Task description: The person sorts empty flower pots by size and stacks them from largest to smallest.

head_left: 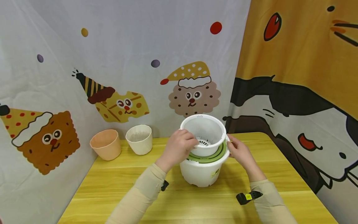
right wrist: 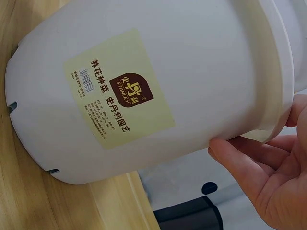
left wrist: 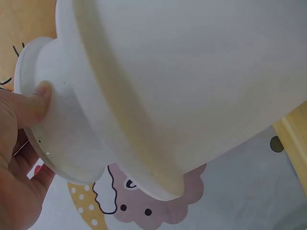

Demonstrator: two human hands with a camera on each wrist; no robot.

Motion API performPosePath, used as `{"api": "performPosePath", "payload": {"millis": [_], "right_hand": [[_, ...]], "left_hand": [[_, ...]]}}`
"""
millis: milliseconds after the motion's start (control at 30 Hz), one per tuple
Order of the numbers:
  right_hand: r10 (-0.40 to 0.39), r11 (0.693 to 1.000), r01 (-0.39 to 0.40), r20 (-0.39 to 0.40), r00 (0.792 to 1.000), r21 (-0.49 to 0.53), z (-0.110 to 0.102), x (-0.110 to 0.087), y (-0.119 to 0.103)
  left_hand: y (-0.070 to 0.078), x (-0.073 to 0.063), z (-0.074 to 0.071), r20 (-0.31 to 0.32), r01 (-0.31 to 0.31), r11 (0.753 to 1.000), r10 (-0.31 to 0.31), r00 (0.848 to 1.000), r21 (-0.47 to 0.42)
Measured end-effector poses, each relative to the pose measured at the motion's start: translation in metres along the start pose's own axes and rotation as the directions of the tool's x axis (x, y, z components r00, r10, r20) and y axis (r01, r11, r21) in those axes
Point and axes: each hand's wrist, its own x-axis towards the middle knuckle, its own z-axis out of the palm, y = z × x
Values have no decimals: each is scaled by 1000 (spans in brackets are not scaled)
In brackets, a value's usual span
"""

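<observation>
A large white flowerpot (head_left: 199, 174) stands upright on the table, a pale label (right wrist: 120, 88) on its side. Green rims (head_left: 208, 159) of nested pieces show inside its mouth. Above them sits a smaller white pot (head_left: 205, 151) with a slotted bottom, poking out of the stack; how deep it goes is hidden. My left hand (head_left: 180, 146) grips the small pot's rim, its thumb (left wrist: 42, 98) pressed on the outer wall. On the other side my right hand (head_left: 241, 151) holds the large pot by its rim, thumb (right wrist: 230, 155) just under the lip.
A peach pot (head_left: 107, 149) and a cream pot (head_left: 141, 144) stand at the back left of the wooden table (head_left: 117, 189). A white cartoon-printed cloth (head_left: 126, 46) hangs right behind the table. Another printed cloth (head_left: 291, 62) hangs at the right.
</observation>
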Motion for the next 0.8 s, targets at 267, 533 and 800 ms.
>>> {"api": "performPosePath", "payload": {"millis": [267, 533, 800], "right_hand": [[-19, 1000, 19, -6, 1000, 0, 0, 1, 1], [-27, 1000, 27, -7, 1000, -7, 0, 1, 2], [-21, 1000, 21, -6, 1000, -15, 0, 1, 2]], "left_hand": [[0, -4, 7, 12, -3, 1000, 3, 1000, 15], [0, -8, 10, 44, 18, 1000, -18, 999, -1], [0, -10, 13, 55, 20, 1000, -19, 998, -7]]}}
